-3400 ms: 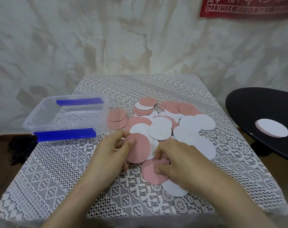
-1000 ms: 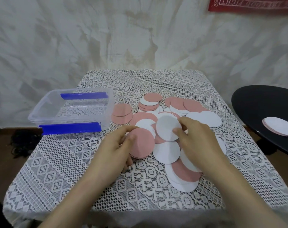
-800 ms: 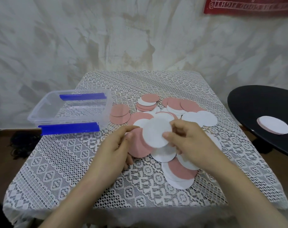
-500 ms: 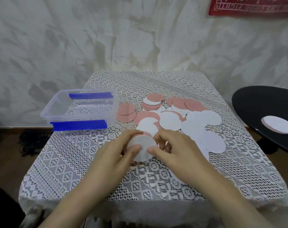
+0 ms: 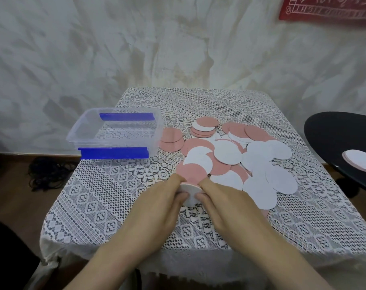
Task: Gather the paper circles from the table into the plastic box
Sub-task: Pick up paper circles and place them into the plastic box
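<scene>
Several pink and white paper circles (image 5: 228,154) lie spread over the middle and right of the lace-covered table (image 5: 106,195). A small stack of circles (image 5: 190,192), white on top, sits near the table's front between both hands. My left hand (image 5: 157,206) grips its left edge and my right hand (image 5: 226,206) grips its right edge, thumbs on top. The clear plastic box (image 5: 115,136) with blue clips stands open at the table's left, with no circles visible inside it.
A black round table (image 5: 332,139) at the right carries a few more circles (image 5: 359,163). A dark tangle lies on the floor at the left (image 5: 48,170). A marbled wall stands behind the table.
My right hand picked a white circle from the spread and laid it on the pink one in my left hand. Both hands now hold the stack nearer the table's front edge.
</scene>
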